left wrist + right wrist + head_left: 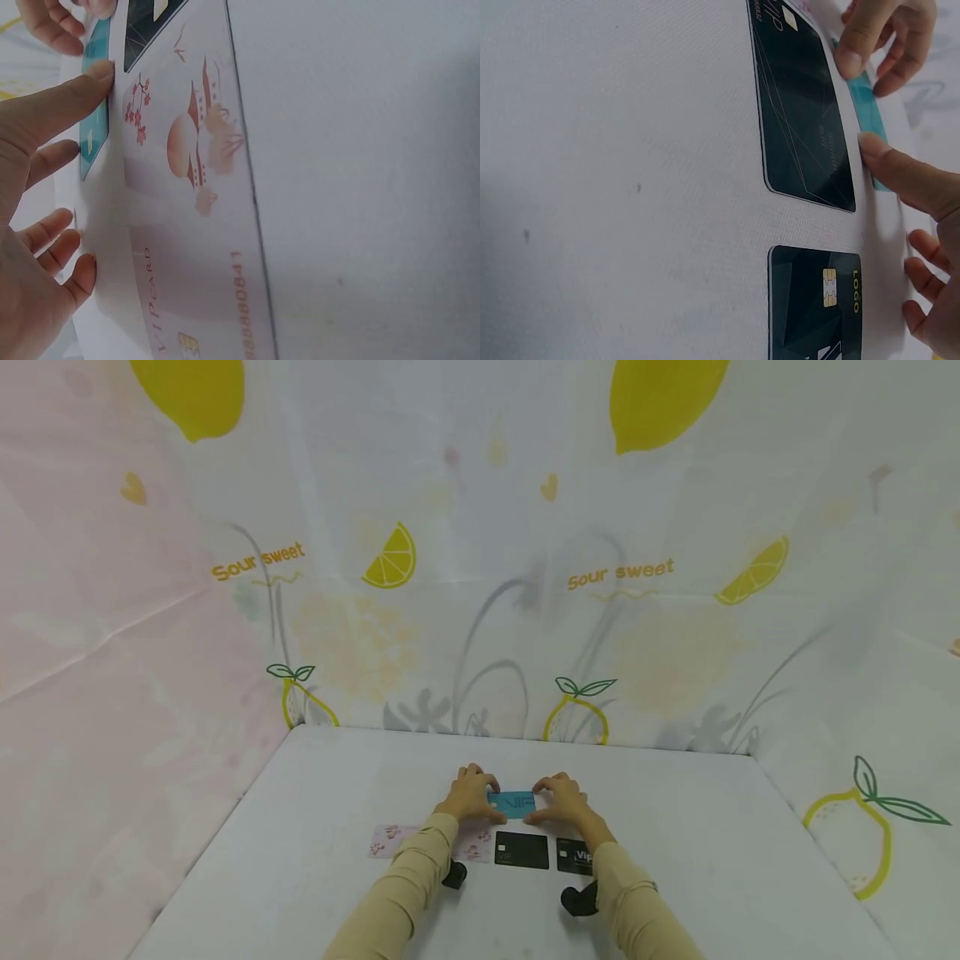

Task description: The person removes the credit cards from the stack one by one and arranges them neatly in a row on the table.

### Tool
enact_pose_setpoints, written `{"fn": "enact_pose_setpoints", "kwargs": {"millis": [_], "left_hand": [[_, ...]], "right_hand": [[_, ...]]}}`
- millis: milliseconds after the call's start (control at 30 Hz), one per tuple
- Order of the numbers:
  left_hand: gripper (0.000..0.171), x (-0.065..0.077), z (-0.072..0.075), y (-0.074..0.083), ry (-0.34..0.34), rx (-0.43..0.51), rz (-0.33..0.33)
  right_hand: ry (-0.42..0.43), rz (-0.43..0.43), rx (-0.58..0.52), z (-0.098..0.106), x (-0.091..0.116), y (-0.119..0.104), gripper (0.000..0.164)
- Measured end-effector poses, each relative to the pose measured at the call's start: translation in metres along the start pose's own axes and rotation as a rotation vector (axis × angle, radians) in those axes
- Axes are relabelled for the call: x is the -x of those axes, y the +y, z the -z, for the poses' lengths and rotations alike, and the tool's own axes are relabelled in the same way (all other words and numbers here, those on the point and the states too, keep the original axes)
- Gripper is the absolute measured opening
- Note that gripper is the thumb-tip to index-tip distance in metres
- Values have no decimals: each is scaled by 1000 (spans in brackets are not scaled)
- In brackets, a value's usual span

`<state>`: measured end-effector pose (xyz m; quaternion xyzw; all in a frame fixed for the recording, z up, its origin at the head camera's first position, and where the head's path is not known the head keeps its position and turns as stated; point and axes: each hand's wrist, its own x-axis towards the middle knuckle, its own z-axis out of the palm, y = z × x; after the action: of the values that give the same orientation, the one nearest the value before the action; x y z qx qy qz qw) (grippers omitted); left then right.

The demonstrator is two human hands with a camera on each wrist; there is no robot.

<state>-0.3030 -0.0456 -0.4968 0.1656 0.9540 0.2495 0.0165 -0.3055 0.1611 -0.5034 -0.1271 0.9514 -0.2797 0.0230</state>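
Observation:
A blue VIP card (513, 804) lies on the white table between both hands. My left hand (471, 795) pinches its left end between thumb and index finger, at the near and far edges. At the other end, my right hand (562, 800) holds it the same way, its thumb (885, 154) at the near edge. Closer to me lies a row of cards: a long pink flowered one (180, 172) partly under my left forearm in the head view, a black VIP card (521, 850), and a second black card (814, 300) partly covered by my right arm.
The white table (315, 793) ends at a back wall of lemon-printed cloth (480, 635), with more cloth at both sides. Black wrist-worn devices (580, 900) hang below my sleeves, close to the row of cards.

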Motion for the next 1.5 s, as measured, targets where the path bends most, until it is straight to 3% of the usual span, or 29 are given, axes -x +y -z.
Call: {"fn": "enact_pose_setpoints", "kwargs": {"millis": [100, 333, 600, 867, 1100, 1333, 1500], "left_hand": [[48, 0, 2, 1, -5, 17, 8], [47, -4, 1, -1, -16, 23, 27], [48, -6, -2, -5, -35, 29, 15], [53, -2, 0, -5, -7, 8, -44], [54, 0, -4, -8, 8, 6, -49], [54, 3, -3, -9, 56, -11, -102], [59, 6, -5, -11, 37, -1, -105]], "right_hand": [[-14, -16, -1, 1, -2, 0, 45], [-61, -13, 34, 2, -6, -5, 66], [-69, -53, 27, -3, -6, -7, 49], [-54, -50, 21, -4, -5, -8, 52], [-56, -74, 51, -1, 0, -6, 52], [-53, -72, -59, 1, 1, -5, 49], [-35, -48, -98, 0, 4, -7, 52]]}}
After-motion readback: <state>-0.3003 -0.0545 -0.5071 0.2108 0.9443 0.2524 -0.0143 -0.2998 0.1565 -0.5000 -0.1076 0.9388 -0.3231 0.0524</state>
